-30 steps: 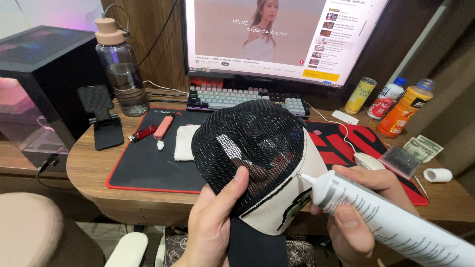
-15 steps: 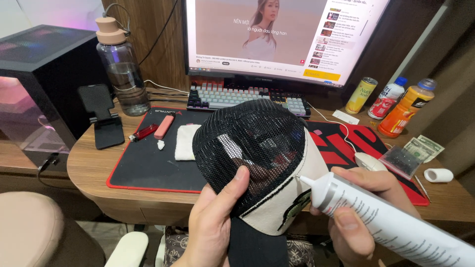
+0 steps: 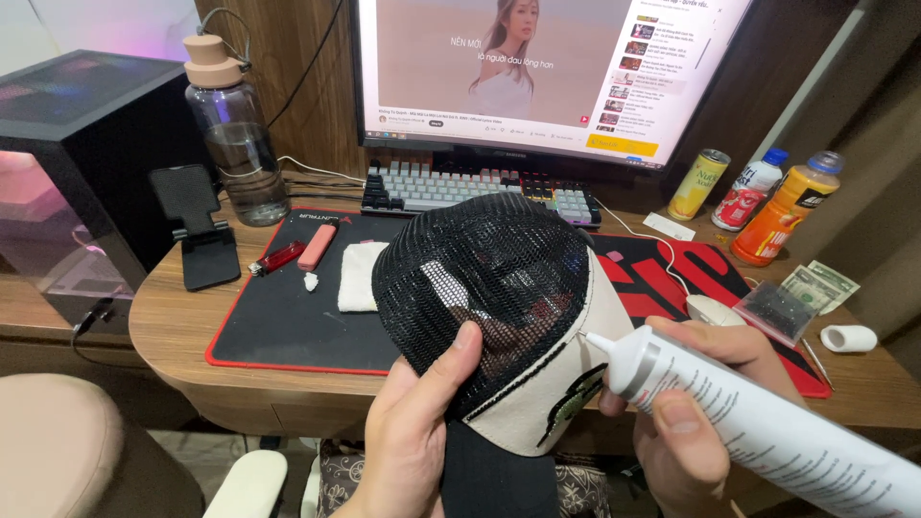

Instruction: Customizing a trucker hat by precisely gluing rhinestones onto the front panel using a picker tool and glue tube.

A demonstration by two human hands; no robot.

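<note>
black mesh-backed cream cap (image 3: 499,317) gripped by left hand (image 3: 417,432); right hand (image 3: 686,422) clasps white glue tube (image 3: 758,432), nozzle touching cap seam. next needs steady squeeze.

Sitting on the bench (image 3: 173,326): mat (image 3: 288,317) at centre, keyboard (image 3: 480,190) behind it, water bottle (image 3: 235,144) and phone stand (image 3: 197,225) left, three drinks (image 3: 758,192) right. Hovering in front: cap (image 3: 499,317), tube (image 3: 758,432) touching its right side.

water bottle (image 3: 235,144), keyboard (image 3: 480,190), phone stand (image 3: 200,230), red lighter (image 3: 278,258), orange bottle (image 3: 785,211)
</note>
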